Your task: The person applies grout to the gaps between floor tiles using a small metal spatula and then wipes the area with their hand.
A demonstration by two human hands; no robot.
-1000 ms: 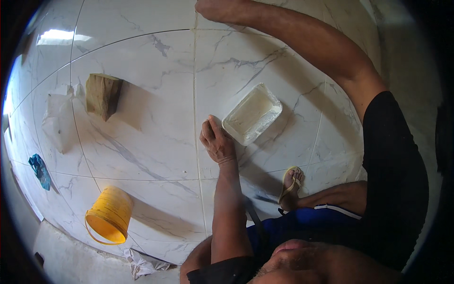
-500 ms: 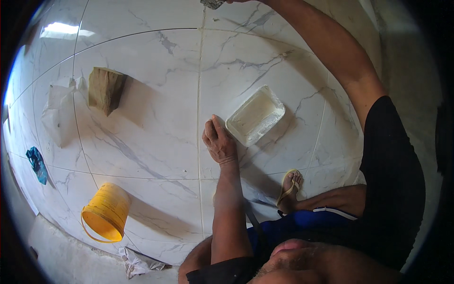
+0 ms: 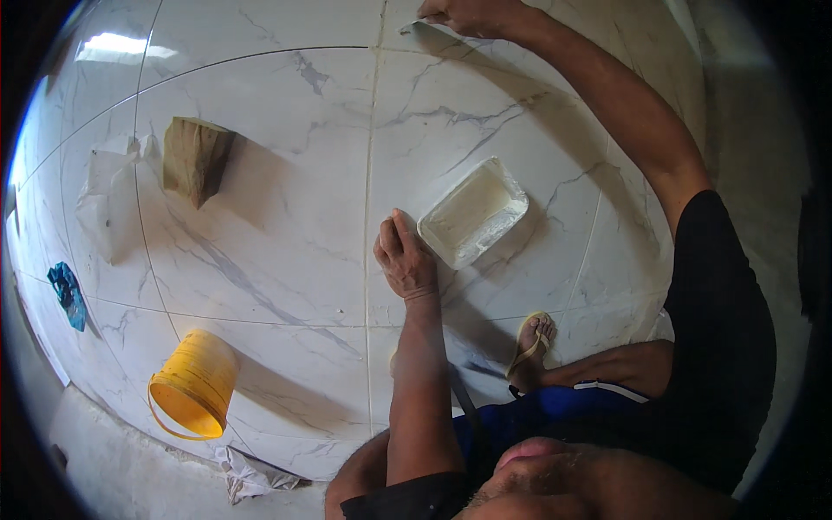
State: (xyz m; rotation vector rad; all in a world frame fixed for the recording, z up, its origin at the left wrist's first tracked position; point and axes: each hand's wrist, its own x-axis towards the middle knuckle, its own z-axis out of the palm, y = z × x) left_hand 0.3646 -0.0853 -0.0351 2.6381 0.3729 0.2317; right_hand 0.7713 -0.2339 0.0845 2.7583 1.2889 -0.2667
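Observation:
My left hand (image 3: 406, 257) rests on the floor just left of a white rectangular tray (image 3: 475, 212). Its fingers are bent but somewhat apart, with no object visible in them. Pale residue coats the inside of the tray. At the top edge, beyond the tray, my right hand (image 3: 472, 16) reaches out and grips a thin, flat, blade-like piece (image 3: 426, 27). Only a slim pale edge of that piece shows, held low over the tiles near a joint. The rest is hidden by the fingers.
A brown block-shaped object (image 3: 195, 162) stands at left beside a translucent plastic bag (image 3: 106, 208). Farther left lies a crumpled blue bag (image 3: 68, 296). A yellow bucket (image 3: 195, 386) sits at lower left, with a crumpled whitish wrapper (image 3: 251, 475) near it. Marble-patterned tiles (image 3: 286, 234) cover the floor.
My right hand has come further into view, moving slightly nearer and to the right. The piece it holds has turned from a broad grey face to a thin edge. My left hand stays put.

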